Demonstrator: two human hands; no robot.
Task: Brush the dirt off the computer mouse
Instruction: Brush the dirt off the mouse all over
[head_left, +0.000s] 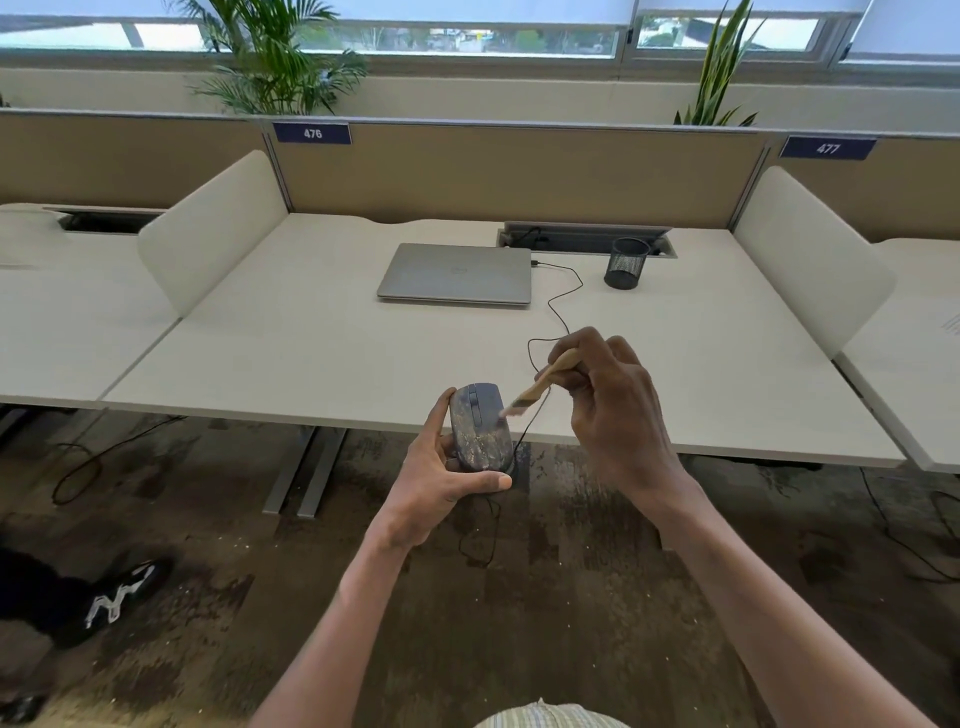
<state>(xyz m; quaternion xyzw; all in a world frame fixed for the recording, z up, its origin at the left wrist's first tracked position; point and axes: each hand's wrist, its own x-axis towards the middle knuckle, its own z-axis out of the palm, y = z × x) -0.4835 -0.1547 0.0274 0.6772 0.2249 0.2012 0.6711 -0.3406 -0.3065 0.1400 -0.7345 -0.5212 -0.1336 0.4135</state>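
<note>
**Dusty mouse held off the desk edge, brush at its flank**

The left hand (441, 467) grips the wired computer mouse (479, 427) in mid-air beyond the desk (311, 353) edge, fingers wrapped round its sides. The right hand (613, 400) pinches a small wooden-handled brush (537, 387), bristles touching the mouse's right side. A hard stroke could twist the mouse loose, or snag the cable (558, 306) running to the laptop (457, 273). The bristles are blurred, and the underside of the mouse is hidden
</note>
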